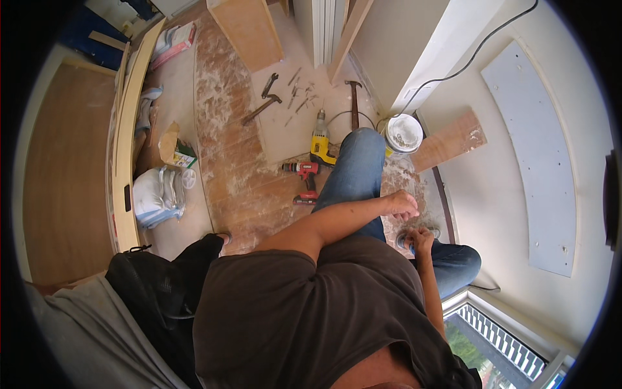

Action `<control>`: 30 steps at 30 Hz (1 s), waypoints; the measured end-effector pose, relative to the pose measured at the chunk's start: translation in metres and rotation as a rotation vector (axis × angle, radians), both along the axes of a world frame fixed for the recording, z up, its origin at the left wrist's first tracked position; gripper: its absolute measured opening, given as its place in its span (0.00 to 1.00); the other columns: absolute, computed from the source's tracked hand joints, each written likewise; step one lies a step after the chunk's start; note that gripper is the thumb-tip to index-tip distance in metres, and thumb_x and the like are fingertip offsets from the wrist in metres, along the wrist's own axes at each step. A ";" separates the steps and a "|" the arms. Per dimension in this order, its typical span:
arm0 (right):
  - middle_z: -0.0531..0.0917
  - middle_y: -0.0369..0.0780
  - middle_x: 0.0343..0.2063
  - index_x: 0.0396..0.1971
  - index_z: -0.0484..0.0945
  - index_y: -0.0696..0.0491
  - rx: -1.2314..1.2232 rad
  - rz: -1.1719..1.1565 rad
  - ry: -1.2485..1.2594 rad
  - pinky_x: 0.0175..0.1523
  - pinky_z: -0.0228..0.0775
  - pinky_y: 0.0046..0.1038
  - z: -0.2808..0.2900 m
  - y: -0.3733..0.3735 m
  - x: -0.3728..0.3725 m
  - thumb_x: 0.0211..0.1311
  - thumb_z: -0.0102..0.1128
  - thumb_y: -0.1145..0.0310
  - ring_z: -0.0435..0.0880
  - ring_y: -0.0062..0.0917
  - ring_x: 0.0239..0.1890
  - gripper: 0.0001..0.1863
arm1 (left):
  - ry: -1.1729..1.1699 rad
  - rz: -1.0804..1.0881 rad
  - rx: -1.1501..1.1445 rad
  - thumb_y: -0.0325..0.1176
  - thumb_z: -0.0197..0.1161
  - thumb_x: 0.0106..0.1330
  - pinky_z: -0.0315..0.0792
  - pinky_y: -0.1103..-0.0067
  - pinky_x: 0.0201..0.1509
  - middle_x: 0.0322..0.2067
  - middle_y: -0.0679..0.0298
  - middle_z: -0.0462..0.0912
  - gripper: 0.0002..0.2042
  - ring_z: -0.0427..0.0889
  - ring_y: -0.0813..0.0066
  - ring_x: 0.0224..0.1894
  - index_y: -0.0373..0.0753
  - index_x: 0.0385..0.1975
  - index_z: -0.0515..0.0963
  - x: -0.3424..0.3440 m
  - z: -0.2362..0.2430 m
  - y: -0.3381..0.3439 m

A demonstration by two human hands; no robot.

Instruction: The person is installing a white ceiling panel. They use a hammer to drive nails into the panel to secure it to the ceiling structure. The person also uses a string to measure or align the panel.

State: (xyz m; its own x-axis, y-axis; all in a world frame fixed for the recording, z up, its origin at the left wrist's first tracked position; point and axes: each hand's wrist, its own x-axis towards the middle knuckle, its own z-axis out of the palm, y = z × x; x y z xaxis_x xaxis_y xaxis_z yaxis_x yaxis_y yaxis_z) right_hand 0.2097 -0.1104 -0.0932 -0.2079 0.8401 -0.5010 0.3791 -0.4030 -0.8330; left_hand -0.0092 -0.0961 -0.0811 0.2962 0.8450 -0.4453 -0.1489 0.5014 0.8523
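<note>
Works low over a dusty wooden floor point(223, 152) in a brown T-shirt point(272, 311) and blue denim jeans point(353, 172). Holds the left hand point(402, 204) across the body between the knees, fingers curled in — cannot tell whether pinching anything, with the palm turned from view. Holds the right hand point(422, 240) just below, fingers bent and drawn together, grip likewise impossible to read. Partly covers with it a small grey-and-blue item point(403, 238) near the floor, perhaps footwear, too obscured to name; cannot tell whether touching it.

Has, near the left leg, a red-and-black cordless drill point(306, 176) and a yellow-and-grey drill point(321, 139), the latter lying close against the knee. Faces a wooden-handled hammer point(354, 104), a second, dark-headed hammer point(259, 111), a dark metal wrench point(269, 85) and scattered slim metal pieces point(299, 97), too small to identify. Has a round white bucket point(403, 133) beyond the knee, contents pale and indistinct, beside a reddish-brown board point(450, 139).

Shares the left side with another person in black trousers point(175, 279) — mostly cut off, with grey cloth point(97, 330) blurring into the dark rim. Shows only part of a window point(499, 337) at lower right, half-hidden behind the shoulder.
</note>
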 end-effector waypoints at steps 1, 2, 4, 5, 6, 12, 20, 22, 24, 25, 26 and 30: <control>0.80 0.39 0.16 0.19 0.80 0.61 0.004 0.000 0.007 0.20 0.62 0.22 -0.001 0.000 0.001 0.54 0.67 0.70 0.75 0.19 0.16 0.11 | -0.090 0.007 -0.037 0.37 0.73 0.56 0.71 0.79 0.21 0.28 0.62 0.84 0.16 0.82 0.74 0.23 0.36 0.40 0.81 -0.001 0.006 0.000; 0.80 0.38 0.16 0.19 0.80 0.61 0.038 0.007 -0.008 0.20 0.62 0.22 -0.003 0.001 0.001 0.55 0.67 0.69 0.75 0.19 0.16 0.11 | -0.124 -0.006 -0.061 0.37 0.72 0.57 0.72 0.79 0.24 0.30 0.61 0.85 0.17 0.83 0.75 0.25 0.36 0.43 0.80 -0.003 0.009 0.001; 0.80 0.38 0.16 0.19 0.79 0.60 0.103 0.046 -0.033 0.20 0.62 0.22 -0.008 0.002 -0.001 0.56 0.67 0.68 0.75 0.19 0.15 0.12 | -0.191 -0.005 -0.111 0.37 0.71 0.59 0.74 0.79 0.28 0.34 0.61 0.86 0.19 0.84 0.75 0.28 0.36 0.48 0.78 -0.010 0.007 0.002; 0.80 0.38 0.15 0.19 0.79 0.60 0.083 0.052 -0.021 0.20 0.62 0.22 -0.008 0.002 0.003 0.56 0.67 0.68 0.75 0.19 0.15 0.12 | -0.221 -0.012 -0.113 0.37 0.71 0.59 0.75 0.78 0.28 0.34 0.61 0.86 0.19 0.84 0.75 0.28 0.36 0.47 0.78 -0.009 0.007 0.002; 0.80 0.38 0.15 0.19 0.79 0.60 0.065 0.064 -0.005 0.19 0.62 0.22 -0.015 0.004 0.012 0.56 0.67 0.67 0.75 0.19 0.15 0.13 | -0.249 -0.014 -0.112 0.37 0.70 0.59 0.75 0.78 0.27 0.34 0.61 0.86 0.18 0.85 0.75 0.28 0.36 0.46 0.78 -0.004 0.003 0.003; 0.76 0.40 0.12 0.15 0.74 0.60 0.009 0.017 0.151 0.17 0.61 0.24 -0.004 -0.004 0.002 0.60 0.63 0.70 0.71 0.21 0.11 0.16 | -0.224 0.007 -0.088 0.36 0.70 0.59 0.74 0.77 0.23 0.33 0.60 0.85 0.17 0.84 0.74 0.25 0.35 0.44 0.78 0.000 0.000 0.004; 0.75 0.41 0.12 0.14 0.72 0.59 -0.011 0.003 0.064 0.16 0.62 0.25 -0.001 -0.002 0.001 0.62 0.62 0.71 0.72 0.23 0.10 0.17 | -0.197 0.023 -0.060 0.35 0.70 0.57 0.73 0.79 0.24 0.31 0.62 0.85 0.15 0.84 0.75 0.25 0.35 0.42 0.80 -0.003 0.014 0.001; 0.76 0.42 0.12 0.14 0.72 0.60 0.008 0.030 0.058 0.16 0.62 0.25 0.001 -0.002 -0.001 0.61 0.62 0.70 0.73 0.23 0.11 0.17 | -0.183 0.024 -0.062 0.35 0.70 0.57 0.73 0.79 0.24 0.31 0.63 0.85 0.14 0.84 0.75 0.25 0.36 0.40 0.80 -0.003 0.014 -0.001; 0.76 0.42 0.11 0.13 0.73 0.60 0.007 0.043 0.060 0.16 0.61 0.25 0.007 -0.004 -0.004 0.61 0.62 0.70 0.73 0.22 0.11 0.18 | -0.162 0.021 -0.057 0.35 0.71 0.57 0.73 0.79 0.24 0.31 0.63 0.85 0.14 0.84 0.75 0.25 0.37 0.40 0.81 -0.005 0.016 -0.001; 0.76 0.42 0.11 0.12 0.73 0.60 0.013 0.062 0.026 0.16 0.61 0.24 0.011 -0.005 -0.005 0.60 0.62 0.71 0.73 0.22 0.11 0.18 | -0.154 0.019 -0.058 0.35 0.71 0.56 0.73 0.78 0.24 0.31 0.63 0.85 0.14 0.84 0.75 0.25 0.37 0.39 0.81 -0.004 0.016 -0.002; 0.77 0.42 0.10 0.11 0.74 0.60 0.019 0.082 -0.007 0.17 0.61 0.23 0.015 -0.002 -0.009 0.59 0.62 0.72 0.73 0.22 0.11 0.18 | -0.145 0.008 -0.050 0.35 0.71 0.56 0.73 0.78 0.24 0.30 0.63 0.85 0.14 0.84 0.75 0.26 0.37 0.39 0.81 -0.005 0.013 0.001; 0.78 0.39 0.10 0.08 0.75 0.59 0.035 0.147 -0.046 0.19 0.61 0.21 0.016 -0.001 -0.003 0.55 0.61 0.74 0.73 0.19 0.11 0.17 | -0.152 0.008 -0.054 0.35 0.71 0.56 0.74 0.77 0.24 0.30 0.63 0.85 0.13 0.84 0.75 0.26 0.37 0.38 0.81 0.001 0.005 0.002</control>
State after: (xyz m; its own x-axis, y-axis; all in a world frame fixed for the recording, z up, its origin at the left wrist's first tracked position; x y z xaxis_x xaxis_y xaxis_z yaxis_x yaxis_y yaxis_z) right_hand 0.2067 -0.1118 -0.0769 -0.3075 0.8195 -0.4836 0.4695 -0.3114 -0.8262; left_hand -0.0084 -0.0940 -0.0765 0.3572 0.8237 -0.4404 -0.2787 0.5441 0.7914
